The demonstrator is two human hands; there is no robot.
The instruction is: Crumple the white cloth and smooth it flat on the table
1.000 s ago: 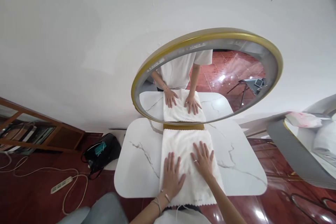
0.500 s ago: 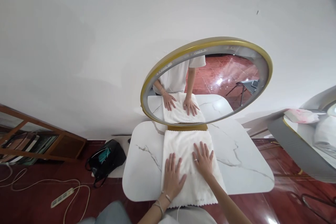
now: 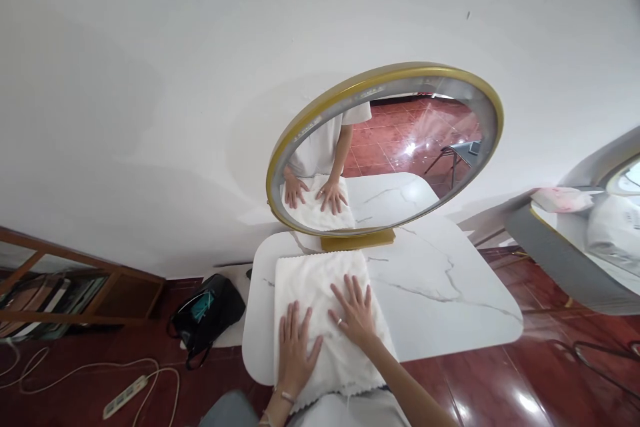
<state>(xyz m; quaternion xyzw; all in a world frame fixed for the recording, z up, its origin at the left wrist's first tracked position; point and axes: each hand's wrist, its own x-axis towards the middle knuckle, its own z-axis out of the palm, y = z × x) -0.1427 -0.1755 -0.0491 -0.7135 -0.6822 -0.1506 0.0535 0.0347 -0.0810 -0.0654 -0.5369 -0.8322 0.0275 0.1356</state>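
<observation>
A white towel [image 3: 325, 373] with a scalloped edge lies folded on the white marble-patterned table [image 3: 440, 307], its near edge reaching the table's front. My left hand [image 3: 296, 353] rests flat on the towel's left part, fingers stretched forward. Farther up and to the right, my right hand [image 3: 356, 313] presses flat on it too, fingers spread, a ring on one finger. Neither hand grips the cloth. Both hands and the towel are reflected in the round gold-framed mirror [image 3: 400, 173] behind.
The mirror's gold base [image 3: 357, 239] stands at the table's back edge. On the floor at left are a black bag [image 3: 210, 313] and a power strip [image 3: 125, 397] with loose cable. A second table [image 3: 565, 260] carrying a tissue pack [image 3: 563, 200] stands at right; a wooden bookcase [image 3: 125, 287] at far left.
The towel has slid left across the table, with both hands lying flat on it and moving along. The camera view has shifted slightly.
</observation>
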